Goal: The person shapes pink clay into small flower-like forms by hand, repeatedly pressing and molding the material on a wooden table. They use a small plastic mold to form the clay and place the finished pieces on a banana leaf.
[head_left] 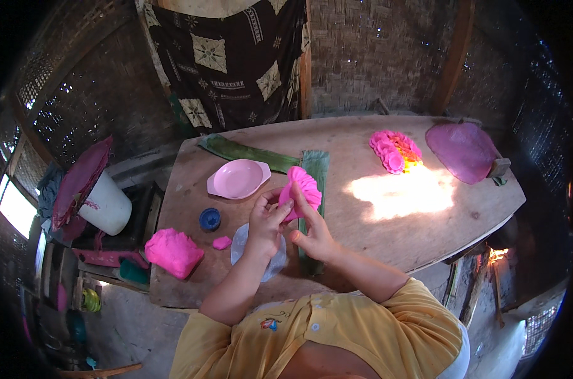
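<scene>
A pleated pink dough flower (303, 188) is held up above the wooden bench (375, 221), just over the near end of a long green leaf strip (316, 165). It is gripped from both sides. The left hand (267, 221) is raised against its left edge, and its fingers (285, 205) are seen pressed together on the pink rim, thumb and forefinger pinching the dough. The right hand (312, 234) is set just beneath and beside it, with its fingers (301, 197) curled up against the lower part of the flower and closed on it. The two hands are touching or very nearly so; which cannot be told.

Under the left hand a clear round plastic sheet (243, 243) is laid flat on the bench. To its left a small pink dough scrap (221, 242) is seen, and further left a big lump of pink dough (173, 251) near the bench's edge. A blue round lid (209, 218) is placed just behind the scrap, and a shallow pink plate (238, 178) behind that. A second leaf strip (245, 151) is laid slantwise at the back.

Well apart, on the far right of the bench, a cluster of finished pink flowers (394, 150) is lit by a sun patch, beside a purple woven fan (463, 151). Off the bench to the left, a white bucket (106, 205) is seen with a purple cover leaning on it.
</scene>
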The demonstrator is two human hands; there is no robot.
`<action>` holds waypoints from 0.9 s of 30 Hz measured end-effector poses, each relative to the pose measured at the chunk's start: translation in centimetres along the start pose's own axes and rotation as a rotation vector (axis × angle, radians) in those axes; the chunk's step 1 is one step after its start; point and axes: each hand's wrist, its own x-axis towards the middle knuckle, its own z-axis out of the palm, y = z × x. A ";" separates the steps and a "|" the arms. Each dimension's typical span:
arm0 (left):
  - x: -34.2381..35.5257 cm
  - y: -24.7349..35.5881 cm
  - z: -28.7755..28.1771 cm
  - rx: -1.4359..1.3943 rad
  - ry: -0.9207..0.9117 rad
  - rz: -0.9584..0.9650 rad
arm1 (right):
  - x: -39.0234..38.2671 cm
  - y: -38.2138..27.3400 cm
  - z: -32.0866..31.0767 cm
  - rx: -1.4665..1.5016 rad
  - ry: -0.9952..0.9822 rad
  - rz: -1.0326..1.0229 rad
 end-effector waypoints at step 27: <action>1.0 -0.4 -6.3 1.038 0.009 0.251 | 1.3 -1.3 -4.6 0.515 -0.165 0.386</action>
